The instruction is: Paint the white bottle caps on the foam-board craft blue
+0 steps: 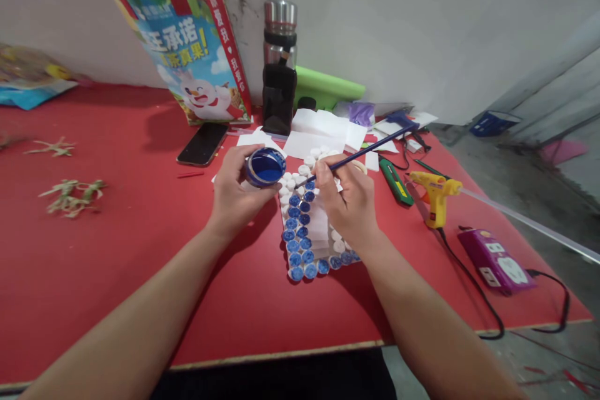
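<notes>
Left hand (237, 190) fingers clamp paint pot (265, 167) tilted toward brush (360, 153); our right hand (349, 200) pinches it, tip at 10 o'clock on cap frame (304, 231).

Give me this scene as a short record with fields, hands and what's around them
left hand: grip on a small pot of blue paint
right hand: grip on a paintbrush, tip over the caps
work piece: frame of bottle caps, some blue, some white
surface: red table
right side: yellow glue gun, purple power strip
behind: phone, flask
</notes>
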The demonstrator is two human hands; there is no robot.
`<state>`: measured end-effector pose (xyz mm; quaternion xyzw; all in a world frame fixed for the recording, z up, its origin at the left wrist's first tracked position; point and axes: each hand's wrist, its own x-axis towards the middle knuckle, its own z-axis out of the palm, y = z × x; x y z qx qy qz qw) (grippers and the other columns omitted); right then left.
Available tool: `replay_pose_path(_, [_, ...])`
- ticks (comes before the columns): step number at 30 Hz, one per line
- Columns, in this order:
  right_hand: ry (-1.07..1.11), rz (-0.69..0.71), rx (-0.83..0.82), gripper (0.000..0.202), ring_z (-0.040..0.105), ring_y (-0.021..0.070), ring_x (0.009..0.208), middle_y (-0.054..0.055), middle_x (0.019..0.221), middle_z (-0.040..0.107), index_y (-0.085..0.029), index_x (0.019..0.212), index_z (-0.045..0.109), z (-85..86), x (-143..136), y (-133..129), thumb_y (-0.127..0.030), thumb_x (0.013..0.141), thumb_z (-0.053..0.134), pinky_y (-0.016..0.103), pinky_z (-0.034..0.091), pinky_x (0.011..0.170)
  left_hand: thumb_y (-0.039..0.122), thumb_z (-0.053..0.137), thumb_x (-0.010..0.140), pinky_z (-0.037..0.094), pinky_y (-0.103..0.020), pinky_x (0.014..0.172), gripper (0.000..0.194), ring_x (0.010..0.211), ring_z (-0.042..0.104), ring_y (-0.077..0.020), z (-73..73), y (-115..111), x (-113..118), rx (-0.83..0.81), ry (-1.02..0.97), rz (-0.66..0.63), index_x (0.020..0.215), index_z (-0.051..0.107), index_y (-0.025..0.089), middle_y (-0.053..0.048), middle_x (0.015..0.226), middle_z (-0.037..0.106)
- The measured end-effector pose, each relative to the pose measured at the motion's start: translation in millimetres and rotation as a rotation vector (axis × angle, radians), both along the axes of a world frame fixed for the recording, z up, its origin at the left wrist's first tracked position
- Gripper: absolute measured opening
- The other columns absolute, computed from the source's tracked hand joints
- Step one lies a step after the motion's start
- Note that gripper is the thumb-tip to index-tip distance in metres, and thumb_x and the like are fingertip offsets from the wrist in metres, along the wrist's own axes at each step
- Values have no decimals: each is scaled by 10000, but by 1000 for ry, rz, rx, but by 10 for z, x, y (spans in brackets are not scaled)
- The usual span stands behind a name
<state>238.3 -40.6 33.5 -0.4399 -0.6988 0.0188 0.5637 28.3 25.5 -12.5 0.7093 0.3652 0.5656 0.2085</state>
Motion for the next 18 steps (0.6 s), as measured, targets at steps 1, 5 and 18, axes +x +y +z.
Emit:
replay_pose_path(1, [-5,-1,-3,225,648,122,699,-21,780,686,-242,933,645,1,2,2,-254,1133,543,289,548,688,250,936,742,566,-529,1129,589,1270,716,-332,1,0,0,-2,0,-4,1288,719,276,-83,1329,723])
replay_pose_path(5, [15,-25,-33,243,634,120,686,-29,758,648,-236,912,638,22,42,4,-283,1132,546,288,527,682,238,934,742,558,-542,1143,593,1274,714,-337,-4,1,-3,-1,-3,-8,1293,720,278,-82,1334,724])
replay_pose_path(18, [12,-3,-40,247,615,114,668,-33,740,643,-230,900,649,69,48,-12,-281,1125,563,280,501,675,255,950,742,567,-559,1155,602,1282,714,-345,1,-4,-7,-17,13,2,1296,713,279,-84,1350,723])
